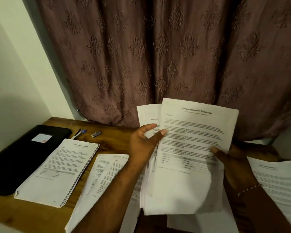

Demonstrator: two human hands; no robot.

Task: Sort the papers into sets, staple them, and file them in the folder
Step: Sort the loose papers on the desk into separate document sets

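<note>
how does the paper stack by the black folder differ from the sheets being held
The paper stack lies flat and squared, untouched, overlapping the black folder; the held sheets are raised and fanned, pinched by the left hand and right hand. Both are white printed pages.
</note>
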